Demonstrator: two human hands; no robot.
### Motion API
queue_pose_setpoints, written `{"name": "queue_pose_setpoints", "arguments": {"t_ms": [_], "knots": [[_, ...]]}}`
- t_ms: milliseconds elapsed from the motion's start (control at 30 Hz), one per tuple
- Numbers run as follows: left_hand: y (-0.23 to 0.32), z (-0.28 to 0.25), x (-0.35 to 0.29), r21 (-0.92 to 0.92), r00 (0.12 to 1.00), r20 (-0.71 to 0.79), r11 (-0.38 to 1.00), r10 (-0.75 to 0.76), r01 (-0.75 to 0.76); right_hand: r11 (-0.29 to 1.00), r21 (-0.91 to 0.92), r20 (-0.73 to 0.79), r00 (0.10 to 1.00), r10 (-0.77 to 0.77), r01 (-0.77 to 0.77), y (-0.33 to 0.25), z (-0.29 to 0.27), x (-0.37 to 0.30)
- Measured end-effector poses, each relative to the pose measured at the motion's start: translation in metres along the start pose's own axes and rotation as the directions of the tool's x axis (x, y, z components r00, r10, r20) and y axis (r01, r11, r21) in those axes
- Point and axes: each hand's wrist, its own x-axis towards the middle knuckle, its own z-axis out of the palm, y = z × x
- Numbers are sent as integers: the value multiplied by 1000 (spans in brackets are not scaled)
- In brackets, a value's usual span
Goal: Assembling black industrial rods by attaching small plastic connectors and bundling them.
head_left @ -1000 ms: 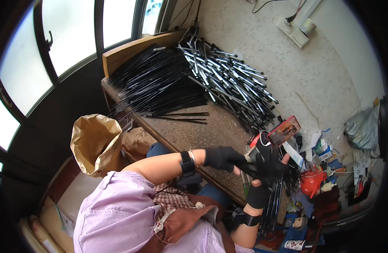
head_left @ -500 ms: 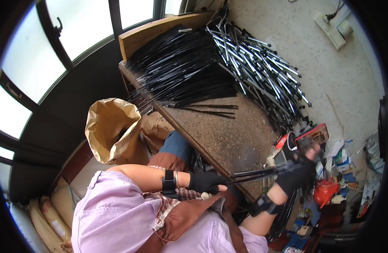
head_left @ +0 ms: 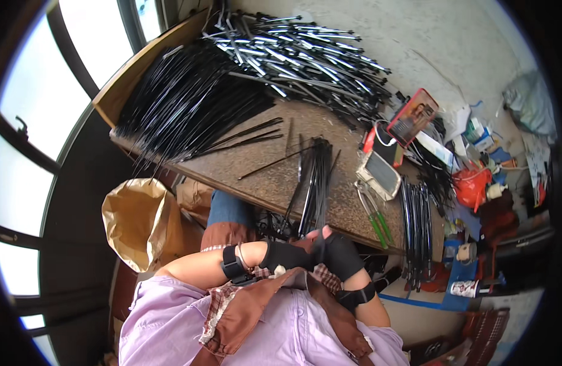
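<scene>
In black fingerless gloves, my left hand (head_left: 286, 255) and my right hand (head_left: 340, 253) come together at the table's front edge. They close around the near end of a bundle of thin black strips (head_left: 319, 174), which extends away from me over the brown tabletop (head_left: 268, 168). The bundle is somewhat blurred. My left fingers are partly hidden; my right thumb and fingertips show at the bundle's near end. A single loose strip (head_left: 275, 163) slants out to the left of the bundle.
A pile of black strips (head_left: 177, 104) covers the table's left side. Behind lie silver-and-black rods (head_left: 305, 55). At right are a phone (head_left: 413, 118), green-handled pliers (head_left: 377, 222), another bundle of black rods (head_left: 417, 226) and a red bag (head_left: 472, 186). An open paper bag (head_left: 143, 222) stands at left.
My right hand has come back from beside the phone to meet my left hand. The strips have swung from lying sideways to pointing away over the table. The view has turned.
</scene>
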Motion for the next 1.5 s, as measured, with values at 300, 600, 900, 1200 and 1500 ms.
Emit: {"name": "queue_pose_setpoints", "arguments": {"t_ms": [300,600,900,1200,1500], "knots": [[-19,-132,-42,92,409,-911,940,-54,329,982,-30,65,980,-185,188,9,-25,-16],[53,-118,15,70,615,-788,988,-30,137,881,68,13,882,-470,468,-26,-16,-35],[117,-87,81,-529,696,-709,736,-111,-422,502,-631,412,804,-429,591,0,-20,-18],[97,-30,47,-225,924,-381,972,-21,-70,466,135,-59,477,-877,874,-93,-33,-2],[9,-28,45,781,932,-277,620,234,77,604,-241,139,643,-754,760,-129,-12,40]]}}
